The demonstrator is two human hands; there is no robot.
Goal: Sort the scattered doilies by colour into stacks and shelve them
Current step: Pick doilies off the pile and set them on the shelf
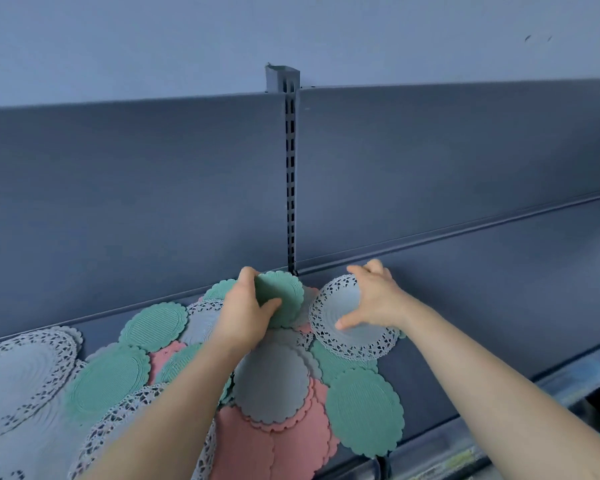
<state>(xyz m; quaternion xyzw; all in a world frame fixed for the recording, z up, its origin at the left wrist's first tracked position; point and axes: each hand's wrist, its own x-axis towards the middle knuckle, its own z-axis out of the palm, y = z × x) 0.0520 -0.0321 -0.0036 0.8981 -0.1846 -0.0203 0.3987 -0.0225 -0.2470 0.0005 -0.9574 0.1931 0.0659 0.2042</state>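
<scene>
Head view: my left hand (246,308) grips a green doily (284,292) between thumb and curled fingers at the back of the shelf (447,341). Just right of it, my right hand (376,299) clasps the white lace doily (357,336) by its far rim. The mixed pile (274,382) lies nearer the left hand.

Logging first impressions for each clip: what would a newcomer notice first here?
At the back of a grey shelf, the left hand grips a green doily and the right hand holds a white lace doily beside it. Nearer the camera, green, pink, grey and lace doilies overlap in an unsorted heap.
</scene>
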